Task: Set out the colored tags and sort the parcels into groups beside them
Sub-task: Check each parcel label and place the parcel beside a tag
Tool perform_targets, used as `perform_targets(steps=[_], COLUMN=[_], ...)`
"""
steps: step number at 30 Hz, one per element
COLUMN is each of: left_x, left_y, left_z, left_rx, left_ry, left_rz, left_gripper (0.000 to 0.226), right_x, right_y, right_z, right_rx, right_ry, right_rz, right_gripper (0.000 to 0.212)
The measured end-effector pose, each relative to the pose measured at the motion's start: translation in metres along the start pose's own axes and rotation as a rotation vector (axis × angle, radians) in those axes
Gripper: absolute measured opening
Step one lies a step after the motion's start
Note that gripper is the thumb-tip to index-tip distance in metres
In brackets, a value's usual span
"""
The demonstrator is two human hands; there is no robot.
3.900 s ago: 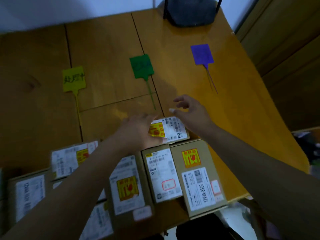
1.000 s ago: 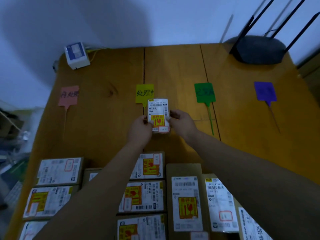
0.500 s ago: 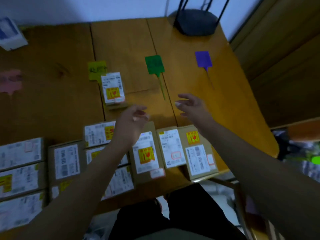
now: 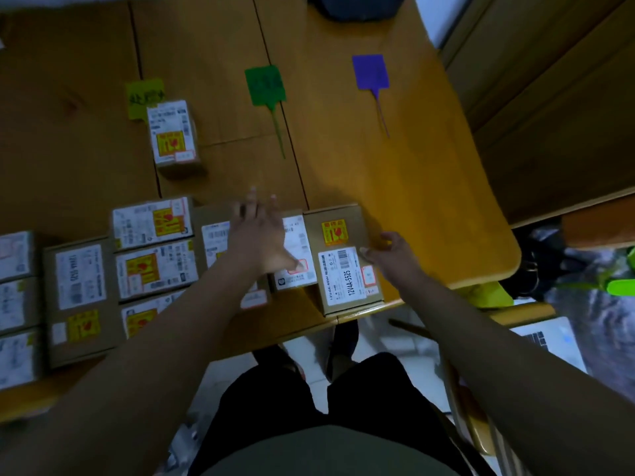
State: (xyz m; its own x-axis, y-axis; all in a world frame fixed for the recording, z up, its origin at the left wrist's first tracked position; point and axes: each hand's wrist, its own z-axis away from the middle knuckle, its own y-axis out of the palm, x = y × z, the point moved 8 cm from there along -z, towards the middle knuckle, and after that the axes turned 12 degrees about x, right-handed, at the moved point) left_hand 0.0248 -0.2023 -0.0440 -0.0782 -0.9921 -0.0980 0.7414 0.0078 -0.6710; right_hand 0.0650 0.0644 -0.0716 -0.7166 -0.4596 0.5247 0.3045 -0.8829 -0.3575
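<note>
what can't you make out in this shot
Head view:
- Writing on the yellow tag and green tag: blurred and dim.
- Labels of the two middle parcels: partly covered by the left hand and forearm.
- Top edge cuts off the black device.
- Left edge cuts the leftmost parcels.
- Whether the right hand grips the brown parcel or only touches it: unclear.

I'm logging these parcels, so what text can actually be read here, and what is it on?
"12V4A-5525": white label on the rightmost parcel.
Handwriting on the yellow tag: too blurred to read.
Dark marks on the green tag: unreadable.
On the purple tag: no writing visible.
Labels on the other parcels: too blurred or small to read.
</note>
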Motion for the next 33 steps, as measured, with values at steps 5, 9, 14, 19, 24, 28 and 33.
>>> perform_targets(steps=[5,9,14,19,24,28,33], left_x=[-0.008,-0.03,-0.042,-0.033,-0.016,0.01,0.048], left_y=[-0.008,-0.015,-0.011,-0.021,-0.053,-0.095,-0.145], left_z=[-0.005,-0.001,0.001,0.01,0.029,0.065,0.116], left_rx=[-0.098,-0.215,-0.252,-0.317,-0.344,-0.475,-0.684], left_ry=[0.009,0.095,0.238,0.133,0.245,0.295,0.428], left_rz=[0.057,0.159,0.713,1.176,1.535,1.719,1.766], left_gripper=[0.133,0.13,0.128,0.135,0.095,0.076,0.046], right_x=[-0.005,-0.005,-0.002,0.024,0.07,0.118,0.175], right_y=[0.01,-0.006,-0.033,-0.053,-0.068,-0.077,-0.062], right_z=[-0.003,-0.01,-0.014,-0.008,0.01,0.035,0.062], right_rx=[0.062,0.021,0.135,0.204,0.233,0.287,0.491], right_ry=[-0.041,-0.076,-0.124,-0.196,-0.29,-0.392,-0.47], right_rz=[-0.06,-0.297,-0.422,-0.453,-0.504,-0.619,-0.922], right_gripper=[0.038,0.039,0.063,0.053,0.048,0.058,0.044])
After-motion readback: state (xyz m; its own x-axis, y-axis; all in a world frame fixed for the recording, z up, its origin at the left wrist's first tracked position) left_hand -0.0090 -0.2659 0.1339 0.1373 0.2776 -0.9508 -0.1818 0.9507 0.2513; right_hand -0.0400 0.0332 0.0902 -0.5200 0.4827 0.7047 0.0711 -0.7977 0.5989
